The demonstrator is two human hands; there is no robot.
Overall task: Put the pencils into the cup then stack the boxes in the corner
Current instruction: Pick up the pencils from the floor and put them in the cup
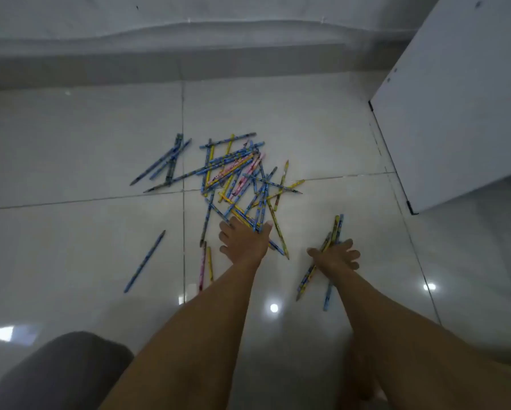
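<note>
Several blue, yellow and pink pencils lie in a tangled pile (pixel 236 173) on the glossy tiled floor. My left hand (pixel 244 241) rests on the near edge of the pile with its fingers spread over a few pencils. To its right, my right hand (pixel 335 255) is closed around a small bunch of pencils (pixel 316 267) that sticks out in front of and behind the fist. A single blue pencil (pixel 145 261) lies apart at the left. No cup and no boxes are in view.
A white cabinet or board (pixel 455 99) stands at the right, its lower corner close to the pencils. A white cloth-covered wall (pixel 189 31) runs along the back. My dark-clothed knee (pixel 62 374) fills the lower left.
</note>
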